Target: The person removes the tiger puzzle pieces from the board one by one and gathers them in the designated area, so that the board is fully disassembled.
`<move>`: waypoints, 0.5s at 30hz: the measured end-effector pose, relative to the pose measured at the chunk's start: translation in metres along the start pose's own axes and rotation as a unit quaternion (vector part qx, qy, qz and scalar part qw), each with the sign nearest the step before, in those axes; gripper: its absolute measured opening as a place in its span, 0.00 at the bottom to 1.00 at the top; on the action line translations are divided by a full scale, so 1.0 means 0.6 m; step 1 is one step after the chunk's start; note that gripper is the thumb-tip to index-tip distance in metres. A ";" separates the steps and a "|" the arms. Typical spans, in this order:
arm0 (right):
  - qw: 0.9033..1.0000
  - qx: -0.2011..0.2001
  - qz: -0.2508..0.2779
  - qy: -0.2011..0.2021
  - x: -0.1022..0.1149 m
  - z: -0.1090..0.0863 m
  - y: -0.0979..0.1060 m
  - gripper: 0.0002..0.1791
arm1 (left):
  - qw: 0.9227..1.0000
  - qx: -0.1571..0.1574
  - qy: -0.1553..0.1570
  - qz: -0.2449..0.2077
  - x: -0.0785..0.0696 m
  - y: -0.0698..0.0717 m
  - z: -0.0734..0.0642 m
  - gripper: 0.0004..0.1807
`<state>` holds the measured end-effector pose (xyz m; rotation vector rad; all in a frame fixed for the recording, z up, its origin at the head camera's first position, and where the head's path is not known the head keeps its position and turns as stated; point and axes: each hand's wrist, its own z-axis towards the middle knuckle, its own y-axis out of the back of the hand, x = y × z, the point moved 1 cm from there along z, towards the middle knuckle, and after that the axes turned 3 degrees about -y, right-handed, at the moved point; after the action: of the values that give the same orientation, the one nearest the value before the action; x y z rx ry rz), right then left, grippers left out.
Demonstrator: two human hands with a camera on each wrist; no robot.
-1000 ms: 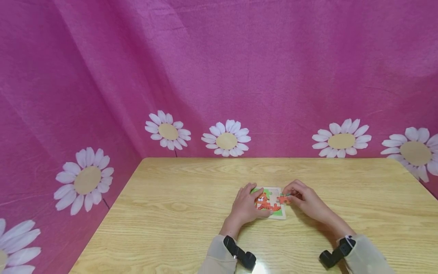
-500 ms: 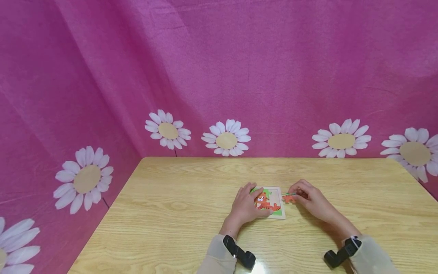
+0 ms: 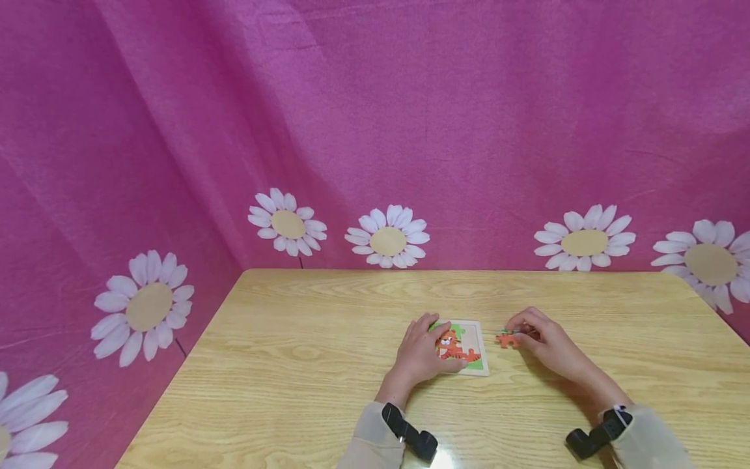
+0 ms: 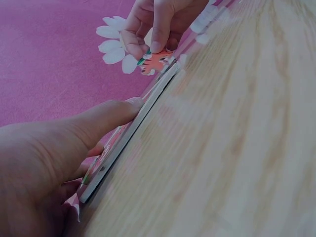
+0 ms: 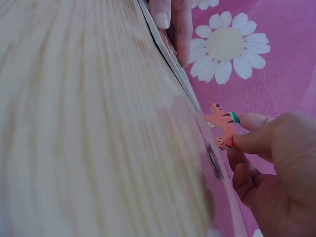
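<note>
The puzzle piece point(image 5: 227, 127) was orange, dark-striped and green-edged; the puzzle point(image 3: 459, 348), orange and green within a pale frame point(image 3: 484, 358); the table point(image 3: 293, 352), tan and wood-grained; the curtain point(image 3: 457, 130), magenta with white, yellow-centred flowers point(image 3: 387, 241).

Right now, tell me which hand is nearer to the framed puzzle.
Left. The left hand rests on the framed puzzle, over its left side; the right hand is off to its right, apart from it, pinching an orange piece.

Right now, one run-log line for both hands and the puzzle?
left hand: rests on puzzle board | right hand: pinches orange puzzle piece | piece: apart from board | board: on table, gap unfilled
</note>
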<state>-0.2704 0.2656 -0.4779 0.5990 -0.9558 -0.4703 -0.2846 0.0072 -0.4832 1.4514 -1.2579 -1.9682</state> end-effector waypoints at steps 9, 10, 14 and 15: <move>1.000 -0.005 -0.011 -0.005 -0.015 -0.008 0.015 0.13 | 1.000 -0.002 -0.005 0.001 0.000 0.000 -0.001 0.43; 1.000 -0.005 -0.015 -0.006 -0.017 -0.008 0.016 0.13 | 1.000 -0.001 -0.005 0.001 0.000 -0.001 -0.001 0.43; 1.000 -0.011 -0.020 0.000 -0.023 -0.010 0.023 0.14 | 1.000 -0.001 -0.003 -0.001 0.000 -0.001 0.000 0.43; 1.000 -0.013 -0.019 0.001 -0.024 -0.011 0.024 0.14 | 1.000 0.000 -0.002 -0.001 0.001 -0.001 0.000 0.43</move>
<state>-0.2703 0.2868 -0.4800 0.5939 -0.9356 -0.5144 -0.2846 0.0072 -0.4839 1.4510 -1.2588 -1.9727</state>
